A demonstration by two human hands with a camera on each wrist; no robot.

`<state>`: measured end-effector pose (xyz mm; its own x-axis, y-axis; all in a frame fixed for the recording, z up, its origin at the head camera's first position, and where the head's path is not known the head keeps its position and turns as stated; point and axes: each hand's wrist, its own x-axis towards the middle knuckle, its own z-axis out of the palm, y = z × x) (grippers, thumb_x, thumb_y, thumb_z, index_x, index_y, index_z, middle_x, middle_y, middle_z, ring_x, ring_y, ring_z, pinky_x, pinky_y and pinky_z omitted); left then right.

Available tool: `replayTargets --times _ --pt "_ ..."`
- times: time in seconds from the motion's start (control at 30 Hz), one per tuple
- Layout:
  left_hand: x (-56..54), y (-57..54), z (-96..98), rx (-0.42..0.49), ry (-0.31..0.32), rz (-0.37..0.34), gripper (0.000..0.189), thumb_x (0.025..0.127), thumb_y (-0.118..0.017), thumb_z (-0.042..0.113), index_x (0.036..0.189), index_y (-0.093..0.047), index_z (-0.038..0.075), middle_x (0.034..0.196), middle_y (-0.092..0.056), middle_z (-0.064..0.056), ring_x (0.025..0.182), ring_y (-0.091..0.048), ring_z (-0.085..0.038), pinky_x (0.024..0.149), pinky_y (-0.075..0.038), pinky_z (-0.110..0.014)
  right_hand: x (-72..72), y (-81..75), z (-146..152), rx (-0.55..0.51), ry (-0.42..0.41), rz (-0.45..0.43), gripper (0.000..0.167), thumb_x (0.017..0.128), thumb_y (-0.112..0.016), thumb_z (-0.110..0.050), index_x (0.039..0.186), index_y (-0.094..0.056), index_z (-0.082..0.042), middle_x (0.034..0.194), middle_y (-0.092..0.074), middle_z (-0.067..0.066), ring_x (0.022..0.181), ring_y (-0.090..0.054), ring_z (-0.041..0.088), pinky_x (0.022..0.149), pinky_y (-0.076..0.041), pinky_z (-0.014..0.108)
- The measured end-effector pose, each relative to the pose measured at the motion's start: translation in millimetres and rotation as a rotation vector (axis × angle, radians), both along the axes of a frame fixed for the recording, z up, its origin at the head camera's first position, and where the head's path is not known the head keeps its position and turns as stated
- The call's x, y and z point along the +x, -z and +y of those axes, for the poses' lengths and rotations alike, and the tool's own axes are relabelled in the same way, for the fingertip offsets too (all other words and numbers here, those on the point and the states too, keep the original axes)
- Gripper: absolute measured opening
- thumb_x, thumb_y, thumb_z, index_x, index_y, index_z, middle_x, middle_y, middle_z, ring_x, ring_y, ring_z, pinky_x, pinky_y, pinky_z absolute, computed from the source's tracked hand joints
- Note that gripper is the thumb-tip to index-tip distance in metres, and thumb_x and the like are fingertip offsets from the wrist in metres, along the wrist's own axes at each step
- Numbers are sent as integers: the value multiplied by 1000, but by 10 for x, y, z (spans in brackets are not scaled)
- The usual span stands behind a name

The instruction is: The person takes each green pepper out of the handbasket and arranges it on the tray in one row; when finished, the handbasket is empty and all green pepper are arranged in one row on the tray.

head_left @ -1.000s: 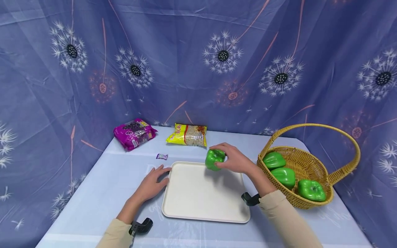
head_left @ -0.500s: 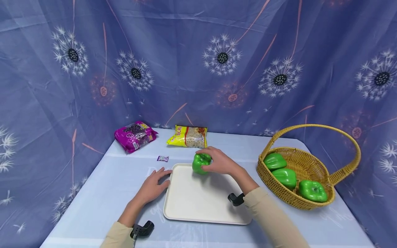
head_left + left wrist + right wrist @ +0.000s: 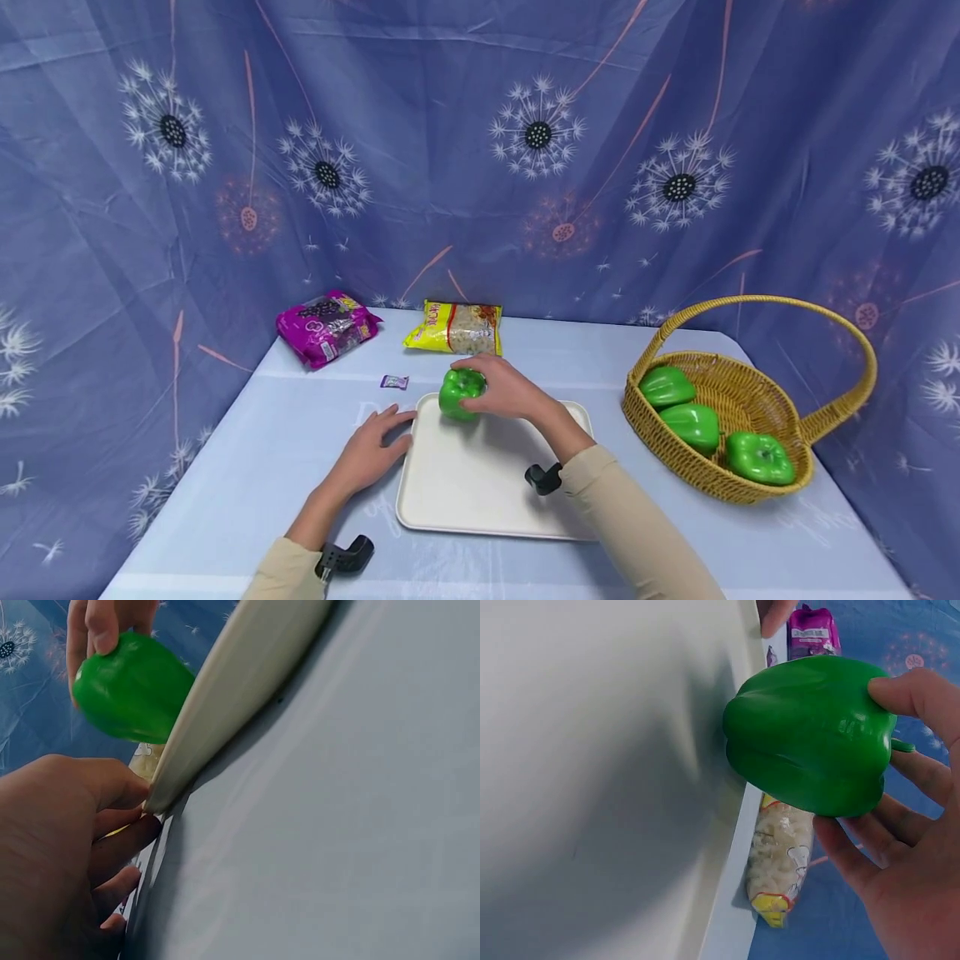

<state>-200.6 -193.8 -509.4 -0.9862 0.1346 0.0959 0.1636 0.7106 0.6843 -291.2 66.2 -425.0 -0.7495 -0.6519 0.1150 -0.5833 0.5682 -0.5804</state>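
In the head view my right hand [image 3: 507, 390] grips a green bell pepper [image 3: 458, 393] over the far left corner of the cream tray [image 3: 465, 487]. The right wrist view shows the thumb and fingertips around the stem end, with the pepper's lobed bottom [image 3: 780, 727] facing the tray and its shadow falling there. At the tray's left edge rests my left hand [image 3: 369, 454], its thumb and index fingertip touching the rim [image 3: 176, 754], the other fingers loosely spread. Several more green bell peppers [image 3: 693, 427] lie in a wicker basket [image 3: 738, 400] to the right.
A purple snack bag [image 3: 326, 329] and a yellow snack bag [image 3: 472, 327] lie at the back of the table [image 3: 247, 467]. A small purple wrapped candy [image 3: 394, 382] sits beyond the tray's left corner. A blue dandelion-print curtain [image 3: 450, 125] hangs behind.
My right hand has carried the bell pepper leftward across the far side of the tray to its left corner. The left hand has stayed at the tray's edge.
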Motion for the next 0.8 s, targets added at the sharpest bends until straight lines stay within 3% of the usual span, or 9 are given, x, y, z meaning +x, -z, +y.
replayTargets --times 0.3,0.8 --pt "86 22 12 -34 9 18 44 96 -59 32 137 -56 20 147 -39 -18 135 -25 -49 107 -22 -64 0 30 -97 7 3 -11 57 79 -72 -36 133 -57 -26 134 -50 1 108 -49 19 80 -49 36" --pt "211 7 13 -48 -1 -4 44 95 -59 35 137 -56 24 148 -39 -16 136 -26 -47 106 -23 -65 -14 30 -283 8 -33 -11 59 79 -74 -36 134 -57 -24 136 -51 0 109 -51 14 83 -48 31"
